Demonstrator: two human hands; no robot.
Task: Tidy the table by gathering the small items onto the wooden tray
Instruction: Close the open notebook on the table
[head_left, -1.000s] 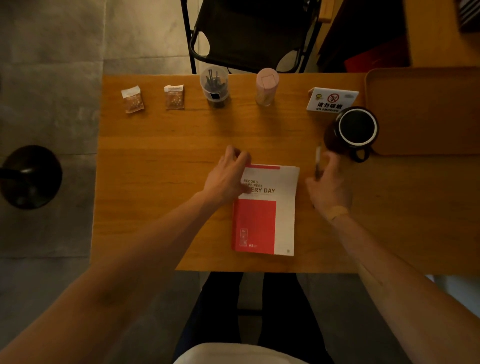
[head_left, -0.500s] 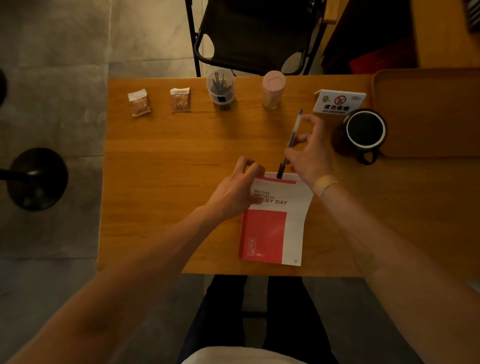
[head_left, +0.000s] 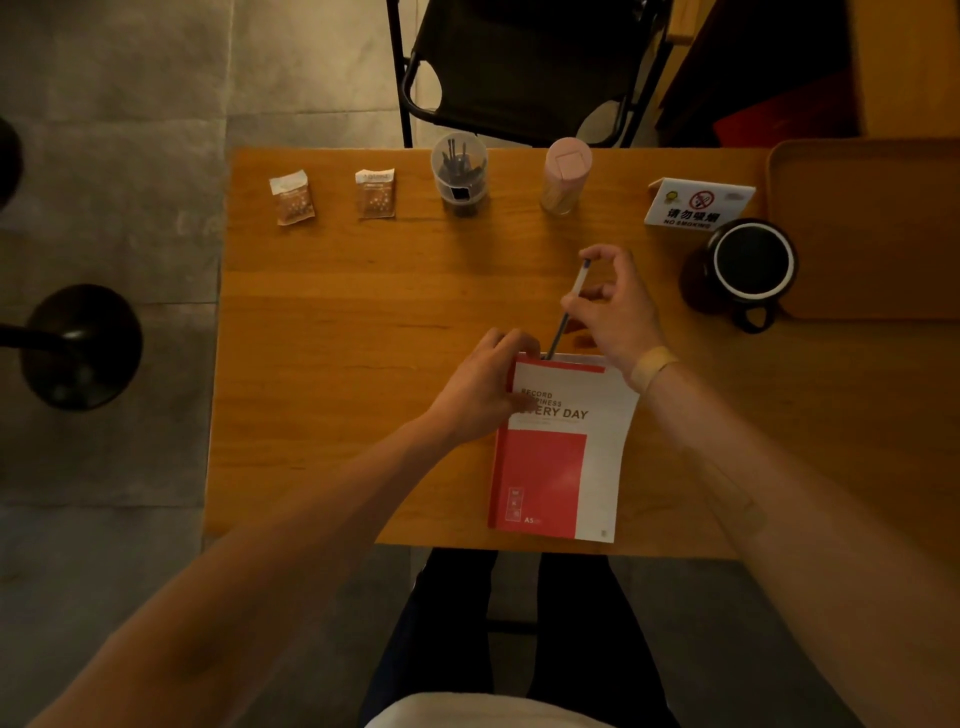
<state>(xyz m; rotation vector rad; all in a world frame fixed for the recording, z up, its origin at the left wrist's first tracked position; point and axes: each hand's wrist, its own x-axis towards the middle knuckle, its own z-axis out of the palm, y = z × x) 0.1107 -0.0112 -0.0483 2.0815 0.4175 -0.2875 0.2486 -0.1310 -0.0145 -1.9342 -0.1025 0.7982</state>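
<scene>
One wooden worktop (head_left: 332, 322) fills the middle of the view, with one black chair (head_left: 524, 67) beyond its far edge at twelve o'clock. One wooden tray (head_left: 878, 171) sits at the two o'clock corner, bare on the part in view. One red and white notebook (head_left: 563, 467) lies near the front edge at six o'clock, its cover reading "EVERY DAY". One dark mug (head_left: 748, 267) with a white rim stands at three o'clock, overlapping the tray's near left edge. One white no-smoking sign (head_left: 698, 205) stands just behind the mug. Along the far edge, from eleven to one o'clock, are two small brown sachets (head_left: 292, 197) (head_left: 375, 192), one clear cup of dark sticks (head_left: 459, 171) and one pink-lidded jar (head_left: 566, 176). The left hand (head_left: 483, 387) presses on the notebook's upper left corner, fingers curled together over its top edge. The right hand (head_left: 618, 312) has its fingers clamped on one pen (head_left: 566, 312), which slants with its lower tip at the notebook's top edge.
</scene>
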